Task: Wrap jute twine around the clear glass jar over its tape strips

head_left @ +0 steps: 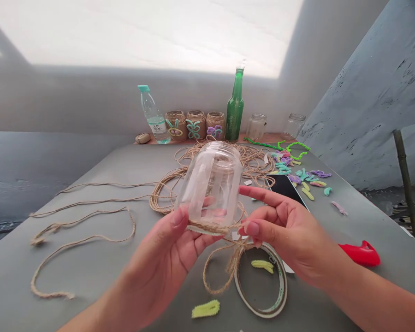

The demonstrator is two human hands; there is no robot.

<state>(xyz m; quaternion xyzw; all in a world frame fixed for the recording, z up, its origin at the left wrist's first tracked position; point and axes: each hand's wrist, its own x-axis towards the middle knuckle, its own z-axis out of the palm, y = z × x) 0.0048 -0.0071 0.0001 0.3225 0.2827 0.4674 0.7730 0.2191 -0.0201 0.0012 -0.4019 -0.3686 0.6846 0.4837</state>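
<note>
The left hand (162,258) holds a clear, empty glass jar (210,184) in the air above the grey counter (14,276). Its grip is closed around the lower part of the jar: the thumb is on the near side and the fingers curve behind the glass. The jar leans a little and a band of thin brown jute twine (207,227) goes around its lower end. The right hand (283,235) is beside the jar, and its grip is partly open. The thumb and middle finger pinch the twine near the glass, and the index finger reaches out to the jar's side. A knotted loop of the twine hangs below the hands.

Under and behind the jar lies a loose pile of jute twine (166,198). Near the hands are a pale ring of tape (261,281), a yellow-green chenille piece (205,309) and a black phone (283,189). A red plastic tool (361,254) lies at the right. Far along the counter are many colourful chenille pieces (293,173), and behind them stand three twine-wrapped jars (195,125) and a green glass bottle (234,108).
</note>
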